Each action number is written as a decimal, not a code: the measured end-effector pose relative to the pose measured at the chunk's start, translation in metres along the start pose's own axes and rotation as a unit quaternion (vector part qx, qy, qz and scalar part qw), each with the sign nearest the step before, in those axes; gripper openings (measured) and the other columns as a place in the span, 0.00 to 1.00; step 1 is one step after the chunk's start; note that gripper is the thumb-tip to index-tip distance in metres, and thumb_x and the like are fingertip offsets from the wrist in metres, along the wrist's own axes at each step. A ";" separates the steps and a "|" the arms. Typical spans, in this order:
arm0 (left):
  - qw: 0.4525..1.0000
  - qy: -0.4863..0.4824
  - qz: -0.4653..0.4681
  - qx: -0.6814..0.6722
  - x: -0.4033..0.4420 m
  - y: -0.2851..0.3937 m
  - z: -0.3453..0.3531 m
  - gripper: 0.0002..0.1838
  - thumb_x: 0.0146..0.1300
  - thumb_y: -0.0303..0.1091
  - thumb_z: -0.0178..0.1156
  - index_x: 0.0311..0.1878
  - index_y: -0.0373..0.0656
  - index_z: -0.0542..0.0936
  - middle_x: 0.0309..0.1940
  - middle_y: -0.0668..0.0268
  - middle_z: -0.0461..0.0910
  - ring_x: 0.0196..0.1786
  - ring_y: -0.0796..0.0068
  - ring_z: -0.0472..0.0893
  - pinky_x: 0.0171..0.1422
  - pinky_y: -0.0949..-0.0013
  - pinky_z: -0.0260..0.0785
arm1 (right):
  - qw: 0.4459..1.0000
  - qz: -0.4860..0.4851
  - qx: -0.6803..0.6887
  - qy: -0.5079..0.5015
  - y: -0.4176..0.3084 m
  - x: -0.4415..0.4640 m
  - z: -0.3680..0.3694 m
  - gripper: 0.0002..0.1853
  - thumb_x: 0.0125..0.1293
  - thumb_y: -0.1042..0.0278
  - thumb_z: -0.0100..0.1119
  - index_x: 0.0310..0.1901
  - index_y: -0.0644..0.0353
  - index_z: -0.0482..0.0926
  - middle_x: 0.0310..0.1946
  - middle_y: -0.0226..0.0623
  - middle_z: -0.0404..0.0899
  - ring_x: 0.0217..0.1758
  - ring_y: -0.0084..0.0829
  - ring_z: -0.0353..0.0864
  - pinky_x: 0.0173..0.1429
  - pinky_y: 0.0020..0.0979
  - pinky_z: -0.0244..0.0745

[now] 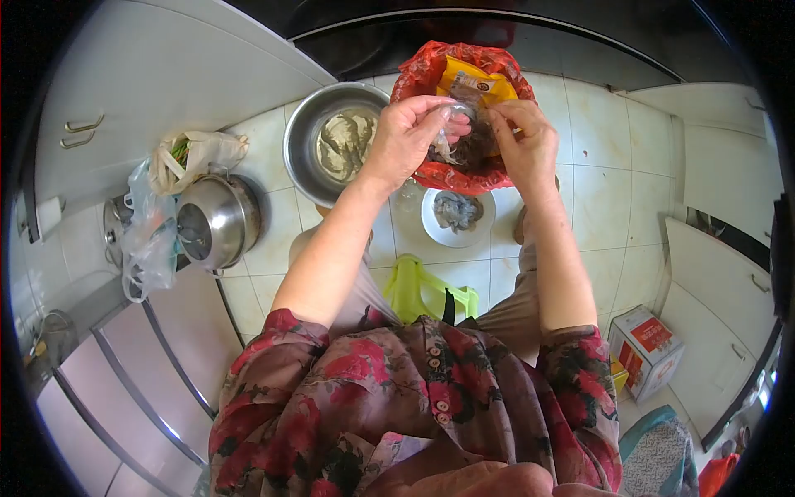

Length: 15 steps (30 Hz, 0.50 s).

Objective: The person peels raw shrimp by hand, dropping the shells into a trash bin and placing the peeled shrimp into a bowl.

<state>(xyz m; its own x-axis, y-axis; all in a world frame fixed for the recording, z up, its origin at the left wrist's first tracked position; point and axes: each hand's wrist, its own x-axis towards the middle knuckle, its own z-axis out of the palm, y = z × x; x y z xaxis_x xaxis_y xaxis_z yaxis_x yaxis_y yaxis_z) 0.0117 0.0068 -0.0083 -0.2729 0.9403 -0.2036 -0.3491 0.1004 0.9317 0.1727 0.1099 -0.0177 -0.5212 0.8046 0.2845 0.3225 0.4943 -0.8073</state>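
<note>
My left hand (416,137) is closed, pinching a greyish, translucent shrimp (460,109) over a bin lined with a red plastic bag (464,179). Close beside it, my right hand (525,139) has its fingers pinched together near the shrimp's other end; what lies between those fingertips is too small to make out. Inside the bag are dark scraps and a yellow packet (474,83). To the left, whole shrimp (354,137) lie in a metal basin (296,141). Below the bin, peeled-looking grey shrimp (457,211) sit in a white bowl (432,235).
A light green plastic stool (406,290) is between my legs. On the left stand a metal pot (240,217), clear plastic bags (149,248) and a cloth bag of greens (217,151). A cardboard box (648,352) rests by the right-hand cabinets (725,157).
</note>
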 end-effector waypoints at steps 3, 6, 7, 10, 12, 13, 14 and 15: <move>1.000 -0.002 -0.026 -0.016 0.000 -0.004 0.002 0.15 0.71 0.30 0.53 0.55 0.31 0.75 0.44 0.56 0.83 0.47 0.69 0.83 0.53 0.69 0.76 | 0.998 -0.042 -0.044 0.000 -0.016 -0.002 -0.001 0.08 0.57 0.76 0.64 0.40 0.63 0.83 0.39 0.41 0.81 0.41 0.40 0.82 0.44 0.34 0.78; 0.999 0.007 -0.034 0.017 -0.001 -0.003 0.005 0.13 0.70 0.29 0.54 0.53 0.32 0.77 0.42 0.61 0.83 0.44 0.76 0.82 0.52 0.74 0.74 | 0.987 -0.138 -0.087 -0.003 -0.021 -0.007 0.007 0.09 0.56 0.72 0.65 0.40 0.60 0.83 0.34 0.40 0.81 0.38 0.40 0.82 0.41 0.36 0.79; 0.999 -0.001 -0.045 0.030 -0.001 -0.003 0.005 0.12 0.70 0.29 0.55 0.52 0.32 0.78 0.41 0.62 0.83 0.43 0.78 0.81 0.52 0.76 0.73 | 0.987 -0.137 -0.088 -0.003 -0.019 -0.009 0.009 0.09 0.56 0.72 0.65 0.40 0.60 0.83 0.34 0.40 0.81 0.38 0.40 0.82 0.41 0.36 0.79; 0.996 -0.014 -0.076 0.035 -0.001 -0.002 0.005 0.12 0.69 0.29 0.55 0.50 0.32 0.79 0.40 0.64 0.83 0.42 0.81 0.80 0.51 0.78 0.72 | 0.983 -0.129 -0.129 -0.034 -0.015 -0.013 0.013 0.08 0.57 0.72 0.64 0.39 0.60 0.83 0.34 0.40 0.81 0.37 0.40 0.83 0.39 0.37 0.79; 0.995 -0.017 -0.096 0.029 -0.001 -0.002 0.005 0.12 0.69 0.28 0.56 0.50 0.32 0.79 0.40 0.65 0.83 0.42 0.82 0.80 0.51 0.78 0.72 | 0.983 -0.077 -0.136 -0.097 -0.017 -0.015 0.011 0.09 0.58 0.73 0.63 0.41 0.63 0.83 0.37 0.42 0.82 0.38 0.43 0.83 0.42 0.35 0.79; 0.995 -0.014 -0.099 0.030 -0.001 -0.002 0.005 0.12 0.69 0.29 0.56 0.50 0.31 0.79 0.40 0.65 0.83 0.43 0.82 0.80 0.51 0.78 0.72 | 0.983 -0.077 -0.135 -0.097 -0.018 -0.014 0.011 0.09 0.58 0.73 0.63 0.41 0.63 0.83 0.37 0.42 0.82 0.38 0.43 0.83 0.42 0.35 0.79; 0.994 -0.011 -0.102 0.031 -0.001 -0.003 0.006 0.12 0.69 0.29 0.57 0.50 0.31 0.79 0.41 0.65 0.83 0.43 0.82 0.80 0.52 0.78 0.72 | 0.982 -0.078 -0.137 -0.105 -0.018 -0.014 0.011 0.09 0.58 0.73 0.63 0.41 0.63 0.83 0.37 0.42 0.82 0.38 0.43 0.83 0.42 0.35 0.79; 0.994 -0.010 -0.104 0.031 -0.002 -0.003 0.006 0.12 0.69 0.29 0.57 0.50 0.31 0.79 0.41 0.65 0.83 0.43 0.82 0.80 0.52 0.78 0.72 | 0.981 -0.079 -0.139 -0.114 -0.018 -0.014 0.011 0.09 0.59 0.73 0.63 0.42 0.63 0.83 0.37 0.42 0.82 0.38 0.43 0.83 0.42 0.34 0.79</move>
